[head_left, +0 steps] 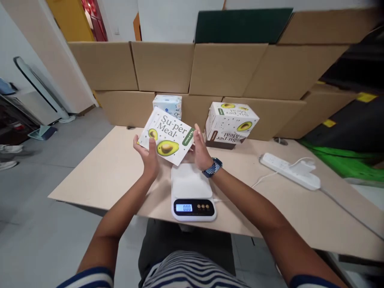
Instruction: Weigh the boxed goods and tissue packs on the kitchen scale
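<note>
Between my two hands a white "Su-per Meal" box [177, 134] with avocado pictures is held tilted above the table. My left hand [148, 158] grips its lower left edge, thumb on the front face. At the right edge, my right hand [201, 150] is closed against the green label end, some of its fingers hidden behind the box. Just below and nearer to me lies a white digital scale [192, 182], its lit display reading 0.00. Behind my right hand stands another "Su-per Meal" box [229, 122], white with a dark brown base.
A pale blue tissue pack [168, 105] stands behind the held box. On the right of the table [99, 172] lies a white power strip [289, 171] with a plug and cable. Stacked cardboard boxes [163, 66] form a wall along the back.
</note>
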`<state>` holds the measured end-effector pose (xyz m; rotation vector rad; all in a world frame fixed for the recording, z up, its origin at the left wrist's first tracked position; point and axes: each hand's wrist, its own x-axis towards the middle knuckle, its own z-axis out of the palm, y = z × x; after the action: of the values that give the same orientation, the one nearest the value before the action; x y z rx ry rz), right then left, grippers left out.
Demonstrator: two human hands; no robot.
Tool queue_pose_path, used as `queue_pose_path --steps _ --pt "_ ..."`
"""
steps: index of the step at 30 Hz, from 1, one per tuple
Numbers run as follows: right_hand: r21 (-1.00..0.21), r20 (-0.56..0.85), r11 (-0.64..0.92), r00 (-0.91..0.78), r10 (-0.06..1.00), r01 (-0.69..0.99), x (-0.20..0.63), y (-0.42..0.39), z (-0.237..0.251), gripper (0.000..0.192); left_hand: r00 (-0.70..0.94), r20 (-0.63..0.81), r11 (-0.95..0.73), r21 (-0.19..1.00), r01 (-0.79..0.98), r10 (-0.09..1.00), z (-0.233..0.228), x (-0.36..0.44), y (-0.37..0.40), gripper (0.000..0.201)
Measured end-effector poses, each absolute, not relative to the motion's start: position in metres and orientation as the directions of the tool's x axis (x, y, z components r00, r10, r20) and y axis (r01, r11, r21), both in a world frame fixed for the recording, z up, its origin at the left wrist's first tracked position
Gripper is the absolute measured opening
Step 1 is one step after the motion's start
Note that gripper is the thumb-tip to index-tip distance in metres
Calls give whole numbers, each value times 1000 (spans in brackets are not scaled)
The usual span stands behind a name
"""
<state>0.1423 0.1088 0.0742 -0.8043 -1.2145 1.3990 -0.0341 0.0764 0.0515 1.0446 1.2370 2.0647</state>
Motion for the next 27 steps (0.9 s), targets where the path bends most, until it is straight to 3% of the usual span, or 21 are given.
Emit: queue_pose_path --steps 4,10,13,16,19,22,27 --pt "-882 391 309 -186 902 -354 122 129 121 105 -536 432 -358 902 243 725 73 -39 83 96" --pt "-884 243 187 -79 967 -429 145 166 136 70 -200 563 -401 756 518 802 97 -75 87 95" --pt "-858 254 206 -40 966 -470 165 168 122 52 6 482 -340 610 716 876 90 -98 83 95" --pt "-823 290 249 0 957 -510 191 159 110 43 111 300 -219 353 910 947 83 -117 75 97" --pt "-818 292 287 70 954 -499 223 146 104 38 191 169 -221 182 958 967 89 -129 70 97" --pt "-850 230 238 76 970 -471 258 130 95 31 243 127 -256 93 962 962 103 -140 74 97" --pt "-905 50 112 158 986 -411 304 107 61 27 306 154 -327 136 935 940 115 -162 97 86"
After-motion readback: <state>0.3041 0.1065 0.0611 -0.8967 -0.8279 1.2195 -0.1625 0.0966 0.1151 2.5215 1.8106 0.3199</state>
